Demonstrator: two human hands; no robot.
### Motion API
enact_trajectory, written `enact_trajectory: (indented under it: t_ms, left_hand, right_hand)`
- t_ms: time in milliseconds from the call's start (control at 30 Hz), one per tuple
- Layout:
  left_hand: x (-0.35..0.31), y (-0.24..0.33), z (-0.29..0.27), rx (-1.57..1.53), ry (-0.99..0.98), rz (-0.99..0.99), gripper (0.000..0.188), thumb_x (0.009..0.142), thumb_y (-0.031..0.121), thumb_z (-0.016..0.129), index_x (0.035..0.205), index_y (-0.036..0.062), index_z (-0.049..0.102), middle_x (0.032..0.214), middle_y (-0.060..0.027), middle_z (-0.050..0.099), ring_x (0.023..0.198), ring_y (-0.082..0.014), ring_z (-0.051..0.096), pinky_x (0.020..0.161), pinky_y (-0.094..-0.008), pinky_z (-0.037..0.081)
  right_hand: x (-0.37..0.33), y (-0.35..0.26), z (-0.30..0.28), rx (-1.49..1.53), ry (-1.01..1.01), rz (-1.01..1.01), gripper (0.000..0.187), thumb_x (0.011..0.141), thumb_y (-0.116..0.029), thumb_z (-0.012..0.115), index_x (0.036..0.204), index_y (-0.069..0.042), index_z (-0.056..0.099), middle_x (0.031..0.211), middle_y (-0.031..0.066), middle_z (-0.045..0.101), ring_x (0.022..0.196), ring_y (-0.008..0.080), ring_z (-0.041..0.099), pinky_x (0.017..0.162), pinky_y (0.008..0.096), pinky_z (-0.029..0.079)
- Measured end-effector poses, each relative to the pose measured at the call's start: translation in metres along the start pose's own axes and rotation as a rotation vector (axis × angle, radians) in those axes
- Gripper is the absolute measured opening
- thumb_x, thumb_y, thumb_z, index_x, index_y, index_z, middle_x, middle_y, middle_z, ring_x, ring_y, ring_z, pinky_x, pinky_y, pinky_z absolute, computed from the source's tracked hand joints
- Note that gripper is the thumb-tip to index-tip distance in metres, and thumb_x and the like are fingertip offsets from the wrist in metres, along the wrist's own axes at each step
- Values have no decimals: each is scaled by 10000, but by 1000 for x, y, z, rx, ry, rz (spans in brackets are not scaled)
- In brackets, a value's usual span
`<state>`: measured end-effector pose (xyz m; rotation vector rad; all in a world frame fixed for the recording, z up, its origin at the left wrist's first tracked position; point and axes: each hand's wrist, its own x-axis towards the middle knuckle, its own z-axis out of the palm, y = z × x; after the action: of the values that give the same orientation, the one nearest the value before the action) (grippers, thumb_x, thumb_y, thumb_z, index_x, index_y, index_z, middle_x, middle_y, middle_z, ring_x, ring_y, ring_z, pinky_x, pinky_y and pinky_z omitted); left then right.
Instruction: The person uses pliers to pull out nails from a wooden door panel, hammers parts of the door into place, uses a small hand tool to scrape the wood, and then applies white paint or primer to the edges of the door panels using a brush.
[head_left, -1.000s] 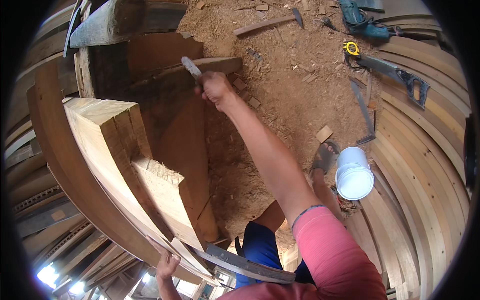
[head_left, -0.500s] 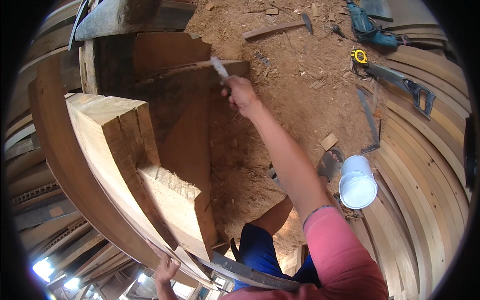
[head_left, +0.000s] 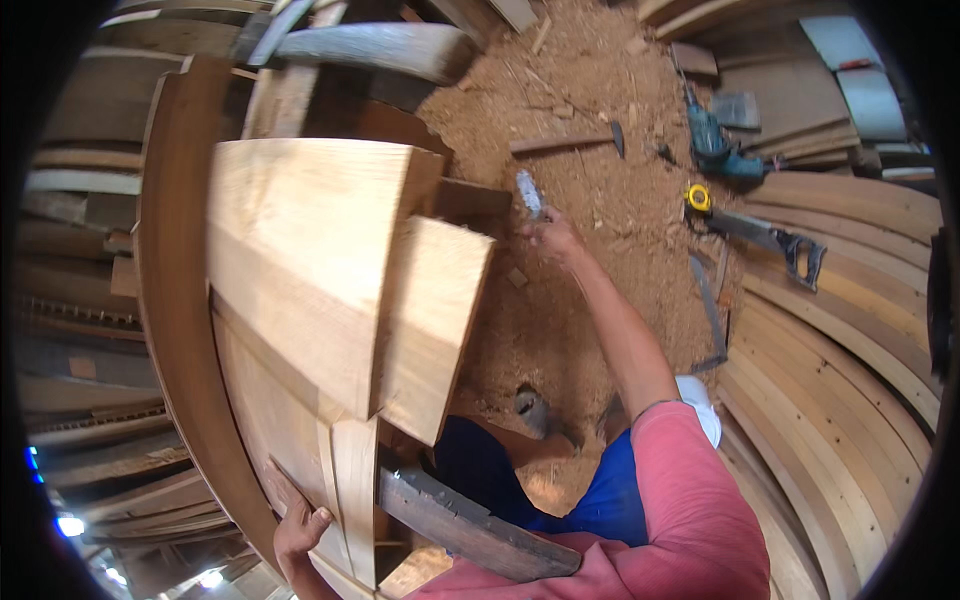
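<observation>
My right hand (head_left: 552,238) is closed round a short tool with a flat, white-smeared end (head_left: 528,192), held out over the sawdust floor. Whether it is a brush or a putty knife I cannot tell. On the left, my left hand (head_left: 300,528) rests with fingers stretched out against the pale wooden panel (head_left: 270,390), low on its side. Above that hand, a thick pale timber block (head_left: 300,240) stands out from the panel, with a smaller wood piece (head_left: 435,320) at its right side. A long curved brown plank (head_left: 172,290) runs along the panel's far left.
A dark curved beam (head_left: 470,525) lies close before my body. On the floor are a hammer (head_left: 570,142), a drill (head_left: 715,145), a tape measure (head_left: 698,197), a handsaw (head_left: 770,240) and a metal square (head_left: 712,310). A white bucket (head_left: 702,405) is partly behind my arm. Curved planks (head_left: 820,390) line the right.
The view has shifted, so the timber block shows broader and more face-on. My right hand with the tool appears farther right and lower. The left hand stays at the panel.
</observation>
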<state>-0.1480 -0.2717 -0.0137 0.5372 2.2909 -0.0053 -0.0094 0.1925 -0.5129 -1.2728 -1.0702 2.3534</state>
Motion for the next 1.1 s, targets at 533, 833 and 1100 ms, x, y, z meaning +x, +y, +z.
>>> enact_trajectory:
  t_ms: [533, 833, 1100]
  left_hand:
    - [1, 32, 14, 390, 345, 333, 1075, 917, 722, 351, 1555, -55, -29, 1589, -376, 0, 1499, -492, -64, 1208, -535, -32]
    - [1, 9, 17, 373, 378, 265, 1012, 918, 688, 386, 1586, 40, -12, 1600, -358, -33, 1501, -487, -84, 1199, -558, -1]
    - [9, 33, 34, 311, 535, 273, 939, 952, 692, 310, 1588, 38, 87, 1627, -293, 61, 1516, -448, 15, 1216, -518, 46]
  right_hand:
    - [9, -84, 38, 25, -27, -204, 296, 885, -17, 528, 1168, -45, 609, 690, 35, 559, 590, 138, 570, 437, 310, 391]
    - [2, -49, 91, -389, 69, -475, 515, 959, -223, 504, 1444, -51, 491, 1383, 222, 569, 1308, 352, 528, 1071, 385, 404]
    - [46, -67, 95, -304, -33, -437, 448, 954, -206, 519, 1381, -81, 574, 1317, 212, 618, 1249, 331, 586, 1039, 368, 449]
